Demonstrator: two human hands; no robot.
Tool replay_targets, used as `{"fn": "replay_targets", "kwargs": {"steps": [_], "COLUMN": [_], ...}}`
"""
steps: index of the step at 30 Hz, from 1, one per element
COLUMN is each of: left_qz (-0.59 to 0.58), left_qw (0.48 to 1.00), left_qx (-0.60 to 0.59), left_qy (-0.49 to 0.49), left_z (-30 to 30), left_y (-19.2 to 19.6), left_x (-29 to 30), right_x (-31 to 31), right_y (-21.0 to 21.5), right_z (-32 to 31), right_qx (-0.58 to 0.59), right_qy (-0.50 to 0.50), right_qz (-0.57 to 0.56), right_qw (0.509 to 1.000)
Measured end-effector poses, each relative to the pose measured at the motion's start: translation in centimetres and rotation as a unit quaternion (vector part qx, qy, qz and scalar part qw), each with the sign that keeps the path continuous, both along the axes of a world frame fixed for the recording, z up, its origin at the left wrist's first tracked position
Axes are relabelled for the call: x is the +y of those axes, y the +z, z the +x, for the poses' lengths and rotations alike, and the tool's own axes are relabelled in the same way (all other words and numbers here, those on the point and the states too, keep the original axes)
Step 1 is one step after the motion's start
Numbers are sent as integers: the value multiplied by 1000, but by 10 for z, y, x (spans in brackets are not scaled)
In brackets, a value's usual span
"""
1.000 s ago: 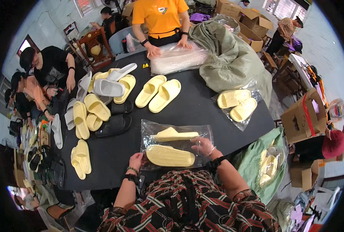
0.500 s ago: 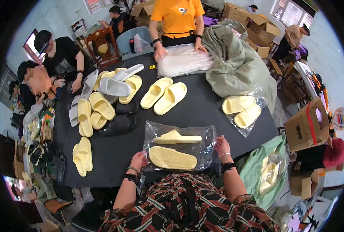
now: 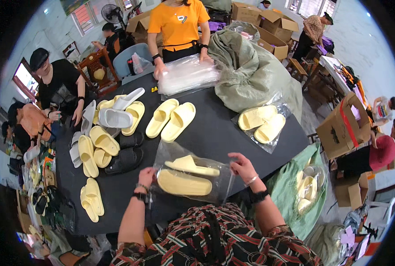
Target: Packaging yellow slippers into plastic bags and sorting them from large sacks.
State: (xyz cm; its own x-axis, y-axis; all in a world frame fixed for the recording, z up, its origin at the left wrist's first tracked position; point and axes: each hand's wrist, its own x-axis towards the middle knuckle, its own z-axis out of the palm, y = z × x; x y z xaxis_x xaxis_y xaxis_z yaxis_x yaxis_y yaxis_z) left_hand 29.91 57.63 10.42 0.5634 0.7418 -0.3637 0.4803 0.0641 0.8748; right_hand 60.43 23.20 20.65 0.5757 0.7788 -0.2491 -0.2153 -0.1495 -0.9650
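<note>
Between my hands is a clear plastic bag with a pair of pale yellow slide slippers inside. One slipper lies sole up and the other rests on its side. My left hand is closed on the bag's left edge. At the opposite edge, my right hand pinches the plastic between thumb and fingers. The bag looks tilted and partly raised off the black table. Beyond it, a loose yellow pair sits on the tabletop.
Yellow, grey and black slides crowd the table's left side. A bagged yellow pair lies right, near a large grey-green sack. Across the table, a person in orange handles a plastic-bag stack. A green sack holds bagged slippers.
Both hands have raised and tilted the bag, and my right hand now grips higher on its edge. The whole scene has shifted left in view.
</note>
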Motion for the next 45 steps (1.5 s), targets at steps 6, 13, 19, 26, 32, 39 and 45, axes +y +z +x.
{"fn": "replay_targets", "kwargs": {"steps": [6,13,19,26,32,39,45], "left_qz": [254,556,506,205,-323,-618,-456], "left_qw": [953,792,822,978,933,783,849], "left_qx": [3,-141,-227,-48,151,-69,-265], "left_qy": [-166,-209,-128,9,42,10,44], "left_z": [167,293,273,99,24,72,72], "left_y": [96,208,199,73,60,73,78], "left_x": [31,20,-38,-65,-132,-150,-132], "right_x": [-56,-24,3,7,-4,39,66], "right_y": [61,97,77,21,-90,-140,-88], "right_z": [-53,-84,-79,12,148,212,154], "right_qx": [126,96,135,-249,-383,-235,-57], "right_qy": [63,391,395,-29,-300,-302,-222], "right_qz": [-43,16,0,-120,-167,-199,-114], "right_qw": [989,915,909,961,857,902,967]}}
